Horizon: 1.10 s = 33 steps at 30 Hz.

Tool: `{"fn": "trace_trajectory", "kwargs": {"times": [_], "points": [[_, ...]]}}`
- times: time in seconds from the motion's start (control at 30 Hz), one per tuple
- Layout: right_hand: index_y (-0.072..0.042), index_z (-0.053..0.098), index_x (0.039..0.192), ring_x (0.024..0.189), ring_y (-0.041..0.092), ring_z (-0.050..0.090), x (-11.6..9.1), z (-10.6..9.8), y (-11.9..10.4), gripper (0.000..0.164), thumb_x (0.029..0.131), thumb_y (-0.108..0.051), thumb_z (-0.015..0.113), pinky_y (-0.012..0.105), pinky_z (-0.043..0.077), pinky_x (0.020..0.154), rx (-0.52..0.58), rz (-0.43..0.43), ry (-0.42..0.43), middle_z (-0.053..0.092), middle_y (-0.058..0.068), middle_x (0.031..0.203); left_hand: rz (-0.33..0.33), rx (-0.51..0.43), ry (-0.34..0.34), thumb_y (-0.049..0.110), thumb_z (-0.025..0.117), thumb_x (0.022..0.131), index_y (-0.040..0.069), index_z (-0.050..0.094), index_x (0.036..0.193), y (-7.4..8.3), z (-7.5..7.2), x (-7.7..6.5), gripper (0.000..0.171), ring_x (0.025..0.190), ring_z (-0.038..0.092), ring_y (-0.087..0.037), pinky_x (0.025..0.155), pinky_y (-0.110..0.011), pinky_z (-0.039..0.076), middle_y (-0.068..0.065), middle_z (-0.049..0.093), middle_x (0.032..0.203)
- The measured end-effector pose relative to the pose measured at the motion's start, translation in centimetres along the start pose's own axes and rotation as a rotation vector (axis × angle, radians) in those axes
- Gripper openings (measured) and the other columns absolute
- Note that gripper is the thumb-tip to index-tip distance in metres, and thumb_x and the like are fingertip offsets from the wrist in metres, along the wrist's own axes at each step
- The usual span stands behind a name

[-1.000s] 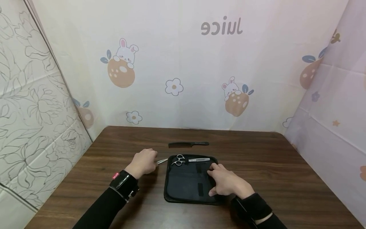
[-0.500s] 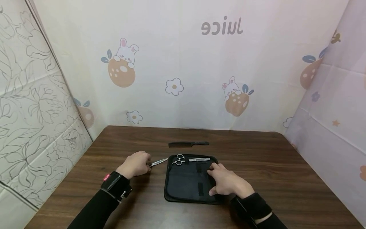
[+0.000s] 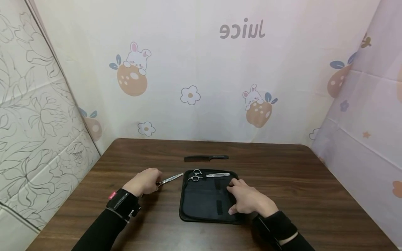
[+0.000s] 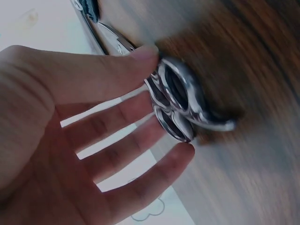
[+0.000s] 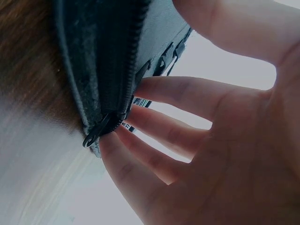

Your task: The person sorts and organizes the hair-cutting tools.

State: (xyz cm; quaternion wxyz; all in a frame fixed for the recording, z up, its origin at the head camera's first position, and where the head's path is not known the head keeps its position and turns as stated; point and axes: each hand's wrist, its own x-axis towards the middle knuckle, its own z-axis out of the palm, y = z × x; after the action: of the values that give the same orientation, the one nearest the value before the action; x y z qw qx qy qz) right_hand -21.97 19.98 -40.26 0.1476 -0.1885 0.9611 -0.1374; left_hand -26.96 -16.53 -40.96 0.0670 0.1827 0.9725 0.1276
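My left hand (image 3: 144, 182) pinches a pair of silver scissors (image 3: 171, 178) by the handle end, left of the black zip case (image 3: 201, 204). Their blades point towards the case. In the left wrist view the thumb lies over the scissors and the finger loops (image 4: 176, 89) stick out past the fingertips. The right hand (image 3: 250, 199) rests on the case's right side, its fingers spread and relaxed. At the case's edge, the right wrist view shows those fingers touching beside the zip pull (image 5: 92, 136). A second pair, thinning shears (image 3: 218, 175), lies across the top of the case.
Behind the case lies a black comb (image 3: 201, 158) with a handle. All of this is on a brown wooden table (image 3: 282, 167). A patterned cloth (image 3: 194, 69) hangs behind the table's far edge, with more cloth at both sides.
The left hand has moved left and slightly nearer with the scissors, so more of the blades shows. The right hand and the case stay where they were.
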Motion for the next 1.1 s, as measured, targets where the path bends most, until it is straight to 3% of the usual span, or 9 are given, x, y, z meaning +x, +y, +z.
{"fn": "trace_trajectory", "kwargs": {"times": [0.33,0.57,0.93,1.1], "points": [[0.004,0.062,0.135,0.128,0.030,0.043,-0.03,-0.04,-0.05,0.071,0.077,-0.025,0.091,0.055,0.046,0.096,-0.009,0.001,0.006,0.049,0.011,0.141,0.005,-0.034,-0.015,-0.008,0.073,0.082,0.008,0.069,0.088,-0.07,0.12,-0.16,0.018,0.073,0.053,-0.018,0.065,-0.036,0.048,-0.003,0.063,0.086],[0.003,0.063,0.135,0.128,0.031,0.044,0.15,0.17,-0.08,0.069,0.078,-0.025,0.090,0.052,0.047,0.097,-0.009,0.008,-0.002,0.050,0.012,0.141,-0.045,-0.061,-0.021,-0.007,0.076,0.077,0.008,0.066,0.085,-0.08,0.35,-0.22,0.019,0.070,0.054,-0.018,0.060,-0.033,0.048,-0.001,0.059,0.081],[0.004,0.062,0.135,0.127,0.030,0.044,-0.04,0.26,-0.10,0.071,0.077,-0.025,0.090,0.055,0.047,0.095,-0.007,-0.002,0.010,0.050,0.011,0.140,-0.066,-0.042,-0.015,0.002,0.081,0.072,0.010,0.056,0.077,-0.24,0.63,-0.11,0.026,0.062,0.054,-0.017,0.055,-0.032,0.046,-0.001,0.055,0.074],[0.003,0.062,0.135,0.128,0.030,0.044,-0.01,0.22,-0.06,0.070,0.078,-0.025,0.090,0.051,0.047,0.097,-0.002,0.003,0.005,0.050,0.011,0.140,-0.036,0.008,0.008,0.005,0.081,0.070,0.012,0.055,0.073,-0.15,0.72,0.14,0.026,0.064,0.051,-0.017,0.058,-0.033,0.045,0.001,0.055,0.072]]}}
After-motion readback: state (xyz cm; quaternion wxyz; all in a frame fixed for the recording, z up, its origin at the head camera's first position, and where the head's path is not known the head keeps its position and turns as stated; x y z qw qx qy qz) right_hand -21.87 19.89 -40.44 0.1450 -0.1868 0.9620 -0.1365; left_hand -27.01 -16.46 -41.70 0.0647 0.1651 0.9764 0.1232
